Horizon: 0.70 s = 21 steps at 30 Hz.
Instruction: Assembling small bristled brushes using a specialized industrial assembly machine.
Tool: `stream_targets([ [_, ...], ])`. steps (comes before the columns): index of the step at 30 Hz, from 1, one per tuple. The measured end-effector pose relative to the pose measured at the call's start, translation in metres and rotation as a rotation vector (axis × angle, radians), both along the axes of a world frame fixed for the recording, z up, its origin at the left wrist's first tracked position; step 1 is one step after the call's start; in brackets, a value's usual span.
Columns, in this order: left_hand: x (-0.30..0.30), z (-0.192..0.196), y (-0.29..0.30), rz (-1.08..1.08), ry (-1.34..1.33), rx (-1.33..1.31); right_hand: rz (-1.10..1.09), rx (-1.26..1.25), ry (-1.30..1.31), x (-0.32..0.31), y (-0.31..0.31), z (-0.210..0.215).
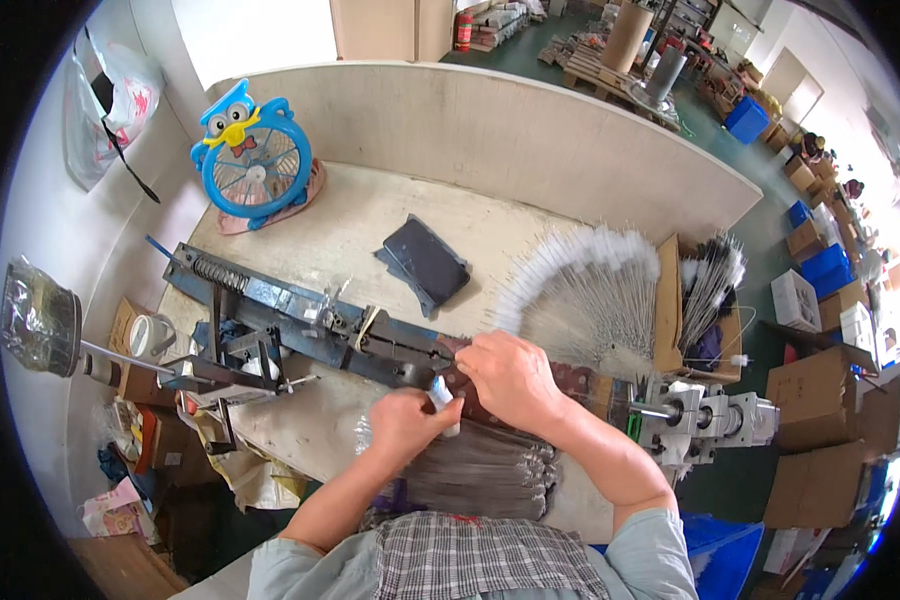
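My left hand (402, 424) is closed round a small white and pale-blue piece (442, 396), whose kind I cannot make out. It is just in front of a long dark metal bench machine (300, 335) that runs across the table. My right hand (510, 376) is higher and further right, its fingers pinched together over the machine's middle; what they hold is hidden. Below both hands lies a thick bundle of thin grey wires (480, 468). Beyond the right hand, wire-handled brushes (595, 285) with white bristle ends are spread in a fan.
A blue cartoon fan (255, 165) stands at the back left, and a dark flat pad (425, 262) lies behind the machine. A cardboard box (672, 310) with more brushes stands beside a metal motor unit (710, 415) at right. A panel (470, 120) borders the table's back.
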<state>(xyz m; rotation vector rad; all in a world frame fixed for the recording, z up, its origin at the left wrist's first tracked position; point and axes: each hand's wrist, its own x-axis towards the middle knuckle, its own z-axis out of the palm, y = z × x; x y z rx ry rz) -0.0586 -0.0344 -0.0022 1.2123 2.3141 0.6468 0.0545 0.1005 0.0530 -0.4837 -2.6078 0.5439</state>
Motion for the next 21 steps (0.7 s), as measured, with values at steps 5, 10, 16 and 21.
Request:
stream_targets([
  [5, 0.0, -0.021, -0.001, 0.064, -0.172, 0.072, 0.008, 0.132, 0.199, 0.021, 0.004, 0.017],
  [10, 0.029, -0.033, 0.008, 0.375, -1.177, 0.615, -0.105, 0.12, 0.092, 0.091, -0.017, 0.009],
  [16, 0.009, -0.025, 0.008, 0.133, -0.511, 0.2, -0.166, -0.031, -0.049, 0.109, -0.005, -0.054],
  [21, -0.017, -0.018, -0.016, 0.055, -0.317, 0.061, -0.052, -0.043, -0.14, 0.101, 0.002, -0.056],
])
